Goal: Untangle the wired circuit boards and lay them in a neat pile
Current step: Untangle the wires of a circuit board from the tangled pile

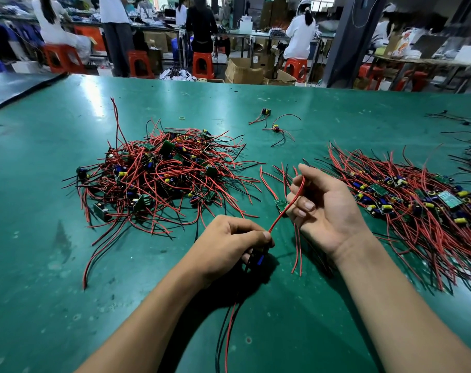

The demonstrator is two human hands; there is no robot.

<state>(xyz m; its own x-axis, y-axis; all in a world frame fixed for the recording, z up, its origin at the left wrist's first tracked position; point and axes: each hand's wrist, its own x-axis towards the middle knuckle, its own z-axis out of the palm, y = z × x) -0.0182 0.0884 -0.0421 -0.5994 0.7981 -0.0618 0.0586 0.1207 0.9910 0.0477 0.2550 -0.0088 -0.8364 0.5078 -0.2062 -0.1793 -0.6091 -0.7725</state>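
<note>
Left grip [230, 238]: pinching red wire [278, 219], centre frame
Right grip [323, 205]: pinching same wire
Tangle [159, 173]: left, on tabletop [40, 238]

A tangled heap [159, 173] of small green circuit boards with blue and yellow capacitors and long red and black leads sprawls on the left, its boards tilted every way. On the right lies a combed pile [406, 203], its leads roughly parallel. Between them the left hand [229, 240] grips a held board [257, 258] whose red lead [290, 203] runs taut through the right hand [325, 208]; a flat board [281, 203] lies just beyond, and two stray boards [276, 128] lie farther back.
</note>
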